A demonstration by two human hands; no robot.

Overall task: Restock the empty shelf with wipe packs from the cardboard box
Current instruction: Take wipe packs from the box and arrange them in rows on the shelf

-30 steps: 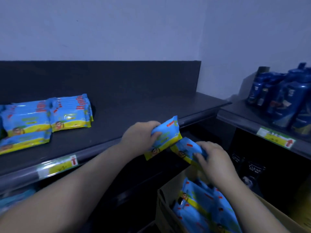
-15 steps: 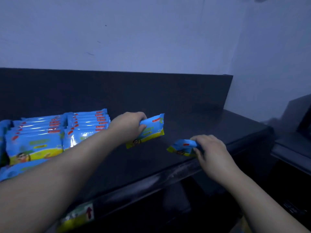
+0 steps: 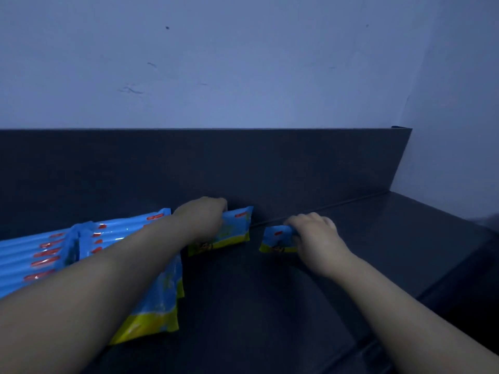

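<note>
My left hand point(image 3: 204, 217) grips a blue and yellow wipe pack point(image 3: 232, 230) standing on its edge at the back of the dark shelf point(image 3: 270, 306), just right of the rows of wipe packs point(image 3: 54, 255). My right hand point(image 3: 316, 236) grips a second wipe pack point(image 3: 276, 240), also upright on the shelf, a little to the right of the first one and apart from it. The cardboard box is out of view.
The shelf's dark back panel point(image 3: 243, 163) rises right behind both packs, with a pale wall point(image 3: 243, 63) above. Bare shelf surface stretches to the right, ending at the wall corner point(image 3: 405, 125). The shelf's front edge point(image 3: 359, 354) runs along the lower right.
Both hands have carried their packs from above the box up and back across the shelf to its rear panel. My view has swung left and the box and bottles have left it.
</note>
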